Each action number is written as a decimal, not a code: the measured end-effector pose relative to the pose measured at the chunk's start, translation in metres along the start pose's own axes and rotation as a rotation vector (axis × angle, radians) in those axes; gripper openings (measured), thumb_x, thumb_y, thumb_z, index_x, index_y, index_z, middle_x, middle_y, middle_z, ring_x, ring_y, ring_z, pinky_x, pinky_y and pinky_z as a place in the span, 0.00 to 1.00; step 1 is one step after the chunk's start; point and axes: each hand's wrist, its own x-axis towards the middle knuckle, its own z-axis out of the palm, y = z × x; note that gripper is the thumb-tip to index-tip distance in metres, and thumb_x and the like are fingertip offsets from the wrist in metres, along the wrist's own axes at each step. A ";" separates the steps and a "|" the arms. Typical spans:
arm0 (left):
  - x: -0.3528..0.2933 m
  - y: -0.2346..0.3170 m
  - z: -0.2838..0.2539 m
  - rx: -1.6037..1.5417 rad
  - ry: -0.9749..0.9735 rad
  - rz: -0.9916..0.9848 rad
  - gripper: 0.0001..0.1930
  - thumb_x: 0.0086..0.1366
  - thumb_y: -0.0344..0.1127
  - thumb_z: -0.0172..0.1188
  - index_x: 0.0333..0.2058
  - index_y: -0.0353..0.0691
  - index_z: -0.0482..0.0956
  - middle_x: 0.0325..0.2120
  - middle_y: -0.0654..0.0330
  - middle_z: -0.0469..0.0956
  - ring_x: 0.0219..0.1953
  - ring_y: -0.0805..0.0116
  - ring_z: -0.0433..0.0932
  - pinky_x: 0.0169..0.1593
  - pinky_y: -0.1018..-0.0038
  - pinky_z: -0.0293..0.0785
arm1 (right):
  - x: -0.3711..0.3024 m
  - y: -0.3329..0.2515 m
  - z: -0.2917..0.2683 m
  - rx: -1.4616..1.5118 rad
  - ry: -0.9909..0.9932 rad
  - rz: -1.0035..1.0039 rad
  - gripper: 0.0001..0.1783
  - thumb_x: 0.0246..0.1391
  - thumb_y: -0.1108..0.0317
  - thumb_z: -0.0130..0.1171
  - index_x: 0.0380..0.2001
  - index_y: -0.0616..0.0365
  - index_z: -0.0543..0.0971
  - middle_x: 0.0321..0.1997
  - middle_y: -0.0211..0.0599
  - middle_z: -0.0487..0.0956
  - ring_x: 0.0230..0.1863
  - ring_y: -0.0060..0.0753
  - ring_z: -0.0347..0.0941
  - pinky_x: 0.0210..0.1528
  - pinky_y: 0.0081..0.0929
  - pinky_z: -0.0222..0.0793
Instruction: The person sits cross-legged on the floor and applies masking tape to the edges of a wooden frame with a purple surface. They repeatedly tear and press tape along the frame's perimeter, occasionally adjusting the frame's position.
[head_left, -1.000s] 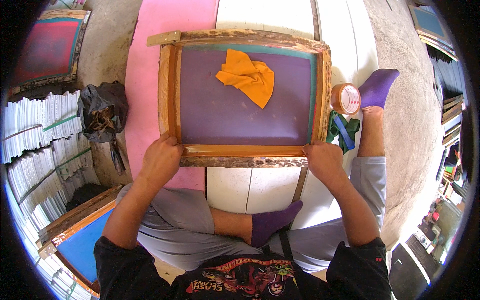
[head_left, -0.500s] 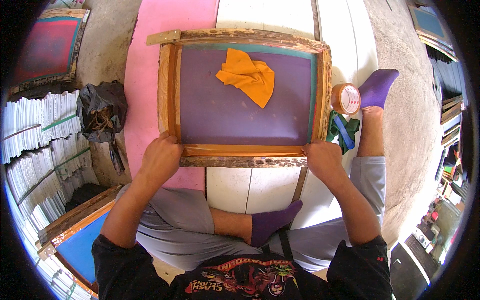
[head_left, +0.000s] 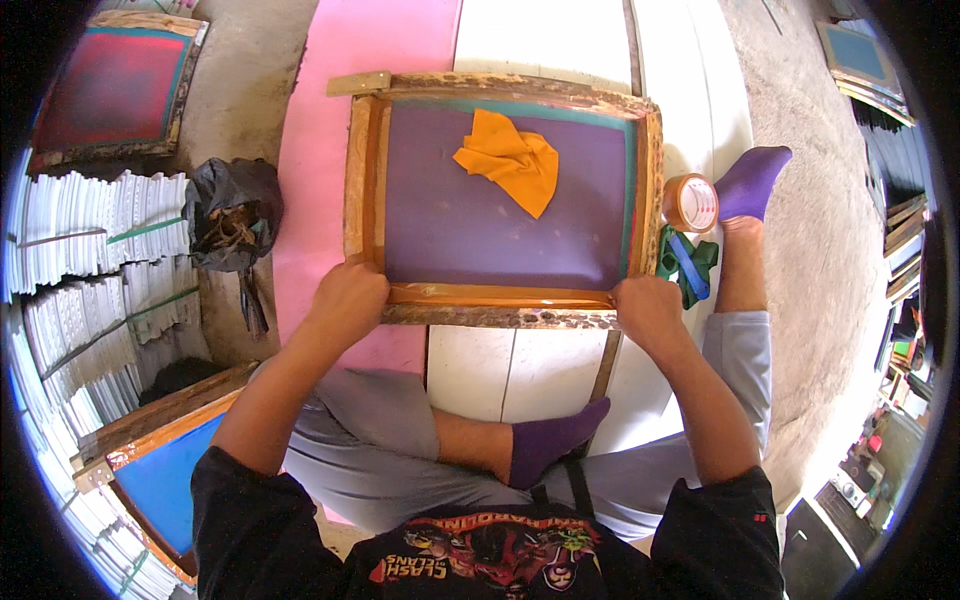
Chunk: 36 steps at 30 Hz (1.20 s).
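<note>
A wooden-framed printing screen lies before me, its purple mesh bordered by teal and brown tape. My left hand is closed round the near left corner of the frame. At the near right corner, my right hand grips the same frame, fingers curled over the bar. A crumpled orange cloth rests on the mesh, toward its far side, touched by neither hand. Just past the frame's right bar are a roll of brown tape and a green cloth with a blue strip on it.
Beneath the screen is a pink and white surface. To the left are a black plastic bag, bundled white stacks, a red-meshed screen and a blue-meshed screen. My purple-socked foot is beside the tape roll.
The view has shifted slightly, so the screen's left side and the things at left appear farther right. Both hands keep their hold on the frame, and the orange cloth stays on the mesh.
</note>
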 end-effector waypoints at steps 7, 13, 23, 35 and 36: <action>-0.002 0.007 -0.006 0.061 -0.006 -0.045 0.06 0.56 0.28 0.62 0.27 0.37 0.88 0.31 0.50 0.85 0.40 0.52 0.85 0.43 0.60 0.82 | -0.003 -0.005 -0.001 0.004 0.068 0.009 0.10 0.55 0.66 0.60 0.33 0.56 0.90 0.33 0.47 0.87 0.38 0.50 0.87 0.40 0.46 0.83; 0.002 0.010 -0.011 0.096 0.032 -0.051 0.07 0.57 0.29 0.62 0.29 0.37 0.88 0.37 0.51 0.83 0.44 0.52 0.83 0.43 0.59 0.82 | -0.010 -0.007 0.002 -0.044 0.097 0.052 0.10 0.54 0.66 0.61 0.33 0.57 0.90 0.34 0.47 0.87 0.40 0.49 0.87 0.40 0.47 0.83; 0.000 0.041 -0.004 -0.356 0.284 0.134 0.21 0.56 0.44 0.74 0.44 0.38 0.84 0.44 0.53 0.80 0.48 0.53 0.79 0.52 0.60 0.76 | -0.015 -0.020 -0.026 0.120 0.119 0.022 0.18 0.55 0.57 0.67 0.43 0.58 0.87 0.45 0.46 0.83 0.51 0.49 0.80 0.51 0.47 0.80; 0.017 0.079 0.036 -0.391 0.328 0.229 0.26 0.51 0.42 0.76 0.47 0.37 0.82 0.43 0.57 0.78 0.50 0.55 0.76 0.52 0.61 0.77 | 0.003 -0.100 -0.005 0.440 0.194 -0.407 0.27 0.47 0.58 0.74 0.50 0.56 0.83 0.45 0.39 0.78 0.51 0.46 0.75 0.54 0.44 0.74; 0.018 0.079 0.037 -0.397 0.336 0.231 0.26 0.50 0.42 0.77 0.47 0.37 0.82 0.43 0.57 0.78 0.50 0.54 0.76 0.52 0.60 0.77 | 0.003 -0.100 -0.003 0.435 0.195 -0.397 0.27 0.47 0.58 0.74 0.50 0.56 0.83 0.46 0.39 0.78 0.52 0.46 0.75 0.55 0.44 0.74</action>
